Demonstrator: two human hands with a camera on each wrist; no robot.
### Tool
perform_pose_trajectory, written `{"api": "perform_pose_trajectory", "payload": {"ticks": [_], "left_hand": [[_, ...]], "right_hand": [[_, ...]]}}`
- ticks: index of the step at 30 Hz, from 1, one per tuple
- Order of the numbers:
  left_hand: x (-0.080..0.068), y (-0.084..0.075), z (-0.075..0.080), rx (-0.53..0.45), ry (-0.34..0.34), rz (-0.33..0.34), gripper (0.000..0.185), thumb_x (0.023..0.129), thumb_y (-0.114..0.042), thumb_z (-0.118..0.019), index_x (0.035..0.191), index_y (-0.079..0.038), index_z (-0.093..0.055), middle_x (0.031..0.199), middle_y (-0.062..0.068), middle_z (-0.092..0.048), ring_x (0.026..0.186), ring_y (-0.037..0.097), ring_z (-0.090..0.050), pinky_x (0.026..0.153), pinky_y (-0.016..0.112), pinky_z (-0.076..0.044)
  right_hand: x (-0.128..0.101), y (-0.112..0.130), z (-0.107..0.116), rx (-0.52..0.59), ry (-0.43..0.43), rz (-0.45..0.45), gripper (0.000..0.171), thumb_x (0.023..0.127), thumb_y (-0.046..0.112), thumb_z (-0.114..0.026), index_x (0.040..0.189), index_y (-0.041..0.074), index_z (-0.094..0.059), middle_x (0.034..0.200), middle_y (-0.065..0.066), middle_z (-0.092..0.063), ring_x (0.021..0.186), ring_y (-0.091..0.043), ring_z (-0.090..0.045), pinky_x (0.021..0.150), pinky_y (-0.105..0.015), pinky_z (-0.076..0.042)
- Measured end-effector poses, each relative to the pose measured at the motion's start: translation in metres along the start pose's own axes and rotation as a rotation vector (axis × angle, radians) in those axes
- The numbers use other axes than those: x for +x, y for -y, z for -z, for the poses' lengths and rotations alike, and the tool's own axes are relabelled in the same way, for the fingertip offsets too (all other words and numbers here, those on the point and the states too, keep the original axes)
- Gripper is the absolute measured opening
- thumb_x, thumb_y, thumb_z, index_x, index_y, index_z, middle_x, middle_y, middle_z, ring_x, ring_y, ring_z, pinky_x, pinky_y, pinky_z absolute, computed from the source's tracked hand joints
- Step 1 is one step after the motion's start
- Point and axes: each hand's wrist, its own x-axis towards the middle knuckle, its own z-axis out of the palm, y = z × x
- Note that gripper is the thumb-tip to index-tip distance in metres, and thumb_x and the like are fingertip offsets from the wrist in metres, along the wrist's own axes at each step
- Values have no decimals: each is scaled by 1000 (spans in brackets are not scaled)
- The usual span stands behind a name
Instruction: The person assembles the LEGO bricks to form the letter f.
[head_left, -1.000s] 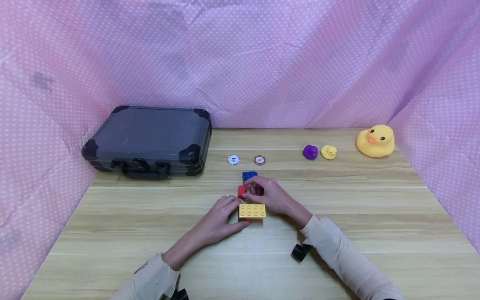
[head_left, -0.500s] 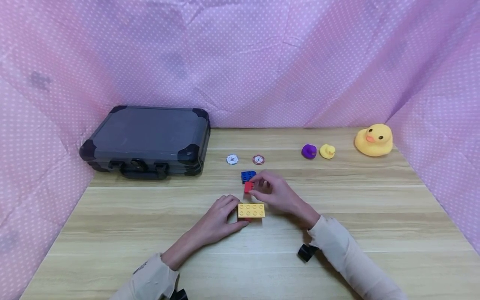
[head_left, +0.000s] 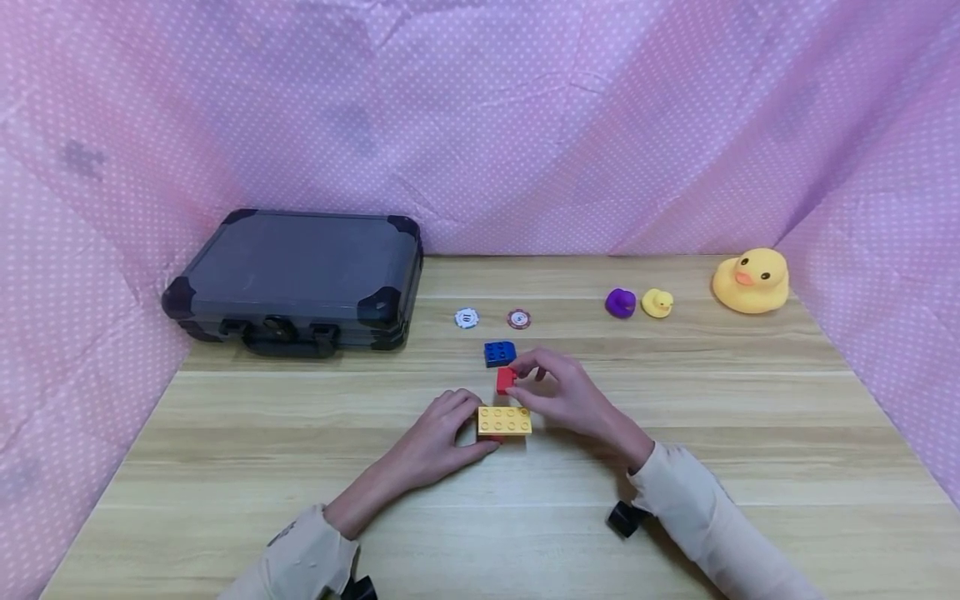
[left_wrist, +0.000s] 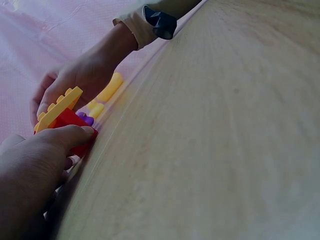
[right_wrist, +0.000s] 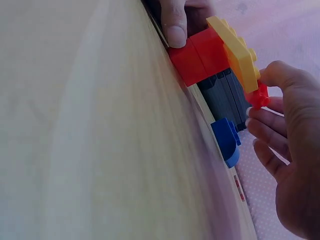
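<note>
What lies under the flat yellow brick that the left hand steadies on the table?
Under the yellow brick sit red bricks, best seen in the right wrist view; the left hand presses on them. How they join is hidden. The right hand pinches a small red brick nearby.

On the table (head_left: pixel 675 467) a flat brick (head_left: pixel 505 420) sits on top of a block (right_wrist: pixel 200 52), in the middle. The left hand (head_left: pixel 435 442) is at its left side. Just behind it, the right hand (head_left: pixel 566 396) holds a small brick (head_left: pixel 506 379). Behind that lies another brick (head_left: pixel 499 353). Farther back lie two chips (head_left: pixel 467 318), side by side. A case (head_left: pixel 300 279) lies at the back left. Three ducks (head_left: pixel 752 282) sit at the back right.
</note>
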Motion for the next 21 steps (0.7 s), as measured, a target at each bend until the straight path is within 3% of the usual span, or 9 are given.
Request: {"api": "perform_pose_trajectory", "payload": {"ticks": [21], "left_hand": [[1, -2, 1, -6, 19, 37, 33, 91, -36, -82, 114, -16, -67, 116, -4, -61, 103, 14, -53, 89, 38, -48]], "right_hand": [[-11, 10, 0, 1, -15, 108, 32, 88, 3, -81, 116, 12, -69, 111, 2, -70, 98, -21, -63, 81, -37, -54]]}}
